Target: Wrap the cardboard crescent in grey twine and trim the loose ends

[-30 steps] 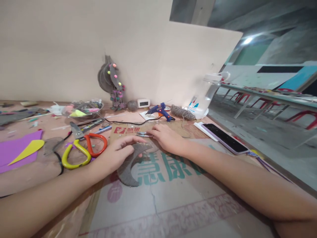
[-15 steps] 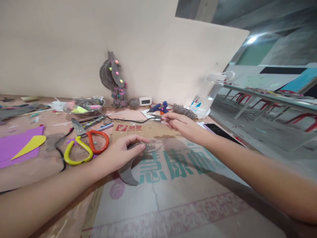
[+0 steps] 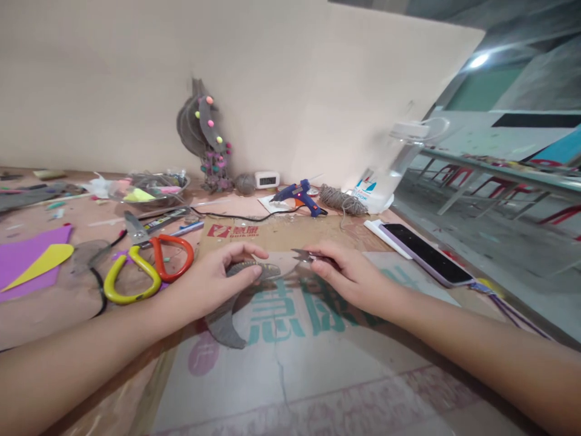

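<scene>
A grey crescent (image 3: 227, 321), felt-like and wrapped in yarn along its upper arm, is pinched between the thumb and fingers of my left hand (image 3: 236, 269). Part of the crescent is hidden under that hand. My right hand (image 3: 342, 272) is closed around small thread snips (image 3: 305, 255), whose two pointed blades face left, slightly apart. Between the crescent's upper tip and the snips a thin strand (image 3: 293, 270) is faintly visible. Both hands are over a printed cardboard sheet (image 3: 236, 399).
Behind the hands lie a blue glue gun (image 3: 297, 195), a bundle of grey yarn (image 3: 342, 200), a small digital clock (image 3: 267, 180) and a water bottle (image 3: 385, 169). Scissors (image 3: 136, 266) with yellow and red handles lie left; a phone (image 3: 426, 254) lies right. A pompom-decorated moon ornament (image 3: 202, 133) leans on the wall.
My right hand has drawn back from near the glue gun toward my left hand, bringing the snips with it. My left hand keeps its hold on the crescent.
</scene>
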Available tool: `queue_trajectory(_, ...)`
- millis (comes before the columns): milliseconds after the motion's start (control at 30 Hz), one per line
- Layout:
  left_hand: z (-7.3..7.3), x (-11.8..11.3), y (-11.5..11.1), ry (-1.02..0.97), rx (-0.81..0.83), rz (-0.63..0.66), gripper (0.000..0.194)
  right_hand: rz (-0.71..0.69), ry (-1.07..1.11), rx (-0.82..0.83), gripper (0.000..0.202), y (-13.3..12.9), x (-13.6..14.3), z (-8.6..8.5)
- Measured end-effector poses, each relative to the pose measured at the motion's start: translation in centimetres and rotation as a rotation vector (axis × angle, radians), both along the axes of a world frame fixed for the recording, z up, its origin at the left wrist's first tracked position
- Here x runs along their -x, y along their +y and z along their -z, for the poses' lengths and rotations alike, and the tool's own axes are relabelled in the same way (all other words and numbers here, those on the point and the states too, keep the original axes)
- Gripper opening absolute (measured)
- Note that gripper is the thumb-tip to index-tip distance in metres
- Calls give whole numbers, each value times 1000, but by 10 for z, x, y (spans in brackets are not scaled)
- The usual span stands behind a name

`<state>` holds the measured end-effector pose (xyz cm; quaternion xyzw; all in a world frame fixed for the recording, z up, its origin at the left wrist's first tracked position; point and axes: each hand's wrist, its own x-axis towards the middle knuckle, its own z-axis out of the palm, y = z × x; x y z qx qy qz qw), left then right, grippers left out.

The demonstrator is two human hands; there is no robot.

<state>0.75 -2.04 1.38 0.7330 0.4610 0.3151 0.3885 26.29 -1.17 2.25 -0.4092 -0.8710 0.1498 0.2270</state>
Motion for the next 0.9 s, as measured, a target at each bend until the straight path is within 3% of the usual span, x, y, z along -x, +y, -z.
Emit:
queue_trajectory(367, 1, 1, -1, -15, -57, 15, 25, -38, -7, -4, 27, -4, 7, 1)
queue_trajectory(900, 3, 3, 0, -23, 4, 71, 30, -121, -39, -48, 30, -5, 11, 1)
